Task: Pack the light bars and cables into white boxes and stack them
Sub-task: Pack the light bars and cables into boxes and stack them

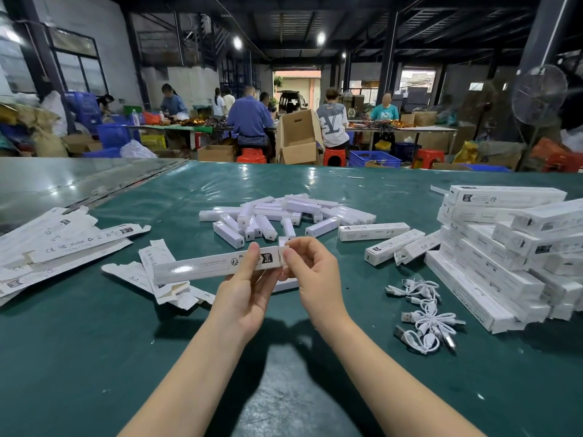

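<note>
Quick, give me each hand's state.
Left hand: closed on the white box.
Right hand: fingers pinching the box's end flap.

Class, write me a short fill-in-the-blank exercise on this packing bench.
1. Both hands hold one long white cardboard box above the ____ table cover.
2. The loose white USB cables lie on the person's ____ side.
3. The unfolded flat box blanks lie on the ____ side.

Missing words: green; right; left

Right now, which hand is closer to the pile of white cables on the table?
Right. The right hand pinches the end of the white box, just left of the cables. The left hand grips the box's middle, farther left.
</note>
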Demonstrator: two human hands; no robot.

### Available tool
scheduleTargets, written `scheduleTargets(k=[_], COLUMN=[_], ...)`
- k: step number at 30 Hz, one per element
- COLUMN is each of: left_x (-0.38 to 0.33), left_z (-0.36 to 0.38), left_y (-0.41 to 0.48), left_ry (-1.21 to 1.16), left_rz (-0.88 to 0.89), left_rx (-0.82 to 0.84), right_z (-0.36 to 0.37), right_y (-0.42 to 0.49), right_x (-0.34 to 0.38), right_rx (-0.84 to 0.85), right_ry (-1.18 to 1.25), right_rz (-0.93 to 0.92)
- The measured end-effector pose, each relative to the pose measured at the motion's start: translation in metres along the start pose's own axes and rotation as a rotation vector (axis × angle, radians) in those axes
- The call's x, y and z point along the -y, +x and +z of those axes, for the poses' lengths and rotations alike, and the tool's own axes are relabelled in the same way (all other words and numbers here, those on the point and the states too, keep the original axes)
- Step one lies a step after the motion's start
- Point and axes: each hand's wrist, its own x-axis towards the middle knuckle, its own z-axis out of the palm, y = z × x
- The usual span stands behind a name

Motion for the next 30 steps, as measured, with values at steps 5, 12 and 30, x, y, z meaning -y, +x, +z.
scheduleTargets(k=[5, 12, 30], left_x=[0.0018, 0.0018, 0.005], left_z=[0.0014, 0.0028, 0.0018], left_y=[-0.0002, -0.0005, -0.0009], left_ry=[-0.016, -0.082, -0.033], left_rz=[0.002, -0.016, 0.002], left_rx=[0.011, 0.023, -0.026], right_z=[0.0, 0.0017, 0.0043], right_y=[-0.0002, 0.0021, -0.0063], right_x=[-0.0007, 0.0007, 0.0024], right_rx=[-0.048, -0.104, -0.091], right_ry=[0.023, 0.22, -0.212], right_rz=[-0.012, 0.111, -0.151])
